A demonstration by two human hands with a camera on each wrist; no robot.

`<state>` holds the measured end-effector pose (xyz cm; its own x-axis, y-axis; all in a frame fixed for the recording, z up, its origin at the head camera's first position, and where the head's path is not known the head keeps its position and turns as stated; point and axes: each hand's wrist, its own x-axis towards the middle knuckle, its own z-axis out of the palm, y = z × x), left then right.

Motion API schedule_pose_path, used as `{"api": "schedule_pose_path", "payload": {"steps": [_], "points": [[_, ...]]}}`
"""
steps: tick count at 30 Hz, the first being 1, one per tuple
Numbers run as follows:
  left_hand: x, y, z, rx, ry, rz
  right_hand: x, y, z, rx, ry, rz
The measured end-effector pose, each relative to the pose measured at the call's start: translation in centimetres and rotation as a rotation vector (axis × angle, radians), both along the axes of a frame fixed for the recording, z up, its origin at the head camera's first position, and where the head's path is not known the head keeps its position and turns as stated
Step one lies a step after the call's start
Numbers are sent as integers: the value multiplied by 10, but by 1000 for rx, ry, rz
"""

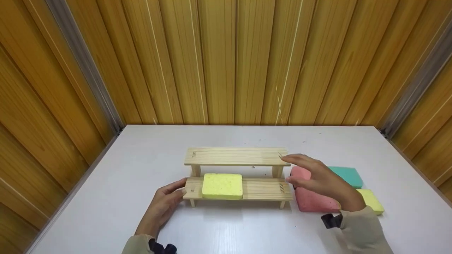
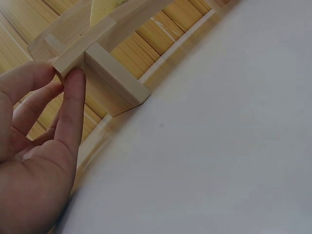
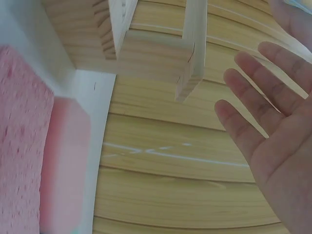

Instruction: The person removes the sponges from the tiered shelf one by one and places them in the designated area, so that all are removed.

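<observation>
A two-step wooden stand (image 1: 233, 156) sits on the table, and a yellow sponge (image 1: 222, 186) lies flat on its lower step, left of the middle. My left hand (image 1: 165, 204) pinches the left end of that lower step; the left wrist view shows the thumb and fingers on the board's corner (image 2: 80, 53). My right hand (image 1: 319, 176) is beside the stand's right end, fingers apart and nothing held. In the right wrist view its fingers (image 3: 258, 112) are spread, with a gap between them and the wood.
Right of the stand lie two pink sponges (image 1: 314, 201), a teal sponge (image 1: 348, 176) and another yellow sponge (image 1: 372, 201), partly hidden by my right hand and wrist. The white table (image 1: 106, 211) meets wood-patterned panels (image 1: 219, 63) at the back.
</observation>
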<state>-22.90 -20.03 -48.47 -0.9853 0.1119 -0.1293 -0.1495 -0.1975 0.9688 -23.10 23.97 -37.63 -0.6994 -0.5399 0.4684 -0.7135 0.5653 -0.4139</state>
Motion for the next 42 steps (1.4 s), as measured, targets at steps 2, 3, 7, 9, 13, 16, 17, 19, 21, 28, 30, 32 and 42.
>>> {"api": "schedule_pose_path", "payload": {"steps": [2, 3, 7, 9, 13, 16, 17, 19, 21, 28, 30, 32, 42], "points": [[0, 0, 0, -1, -6, 3, -1, -5, 1, 2, -1, 11], [-1, 0, 0, -1, -7, 4, -1, -7, 1, 4, -1, 17], [-1, 1, 1, 5, -11, 7, -1, -16, 4, 15, -30, 33], [-2, 2, 1, 14, -10, 5, 0, -20, 6, 25, -51, 39], [-4, 3, 0, 25, -9, 0, -1, -27, 7, 32, -62, 73], [-4, 4, 0, 18, -4, -3, -3, -32, 6, 19, -44, 119], [-4, 4, 0, 17, -3, -4, -3, -34, 5, 14, -33, 133], [-4, 3, 1, 8, 3, -9, -4, -37, 4, 3, -27, 156], [-4, 3, 1, 2, 10, -13, -5, -40, 3, -3, -20, 173], [-2, 1, 0, -19, 14, -15, -5, -56, 2, 46, -85, 175], [-2, 0, -1, -26, 12, -13, -4, -61, 2, 60, -115, 174], [-2, 0, -1, -29, 9, -9, -4, -65, 1, 72, -145, 169], [-2, -1, 0, 5, 2, 8, -3, -82, -9, 91, -188, 186]]}}
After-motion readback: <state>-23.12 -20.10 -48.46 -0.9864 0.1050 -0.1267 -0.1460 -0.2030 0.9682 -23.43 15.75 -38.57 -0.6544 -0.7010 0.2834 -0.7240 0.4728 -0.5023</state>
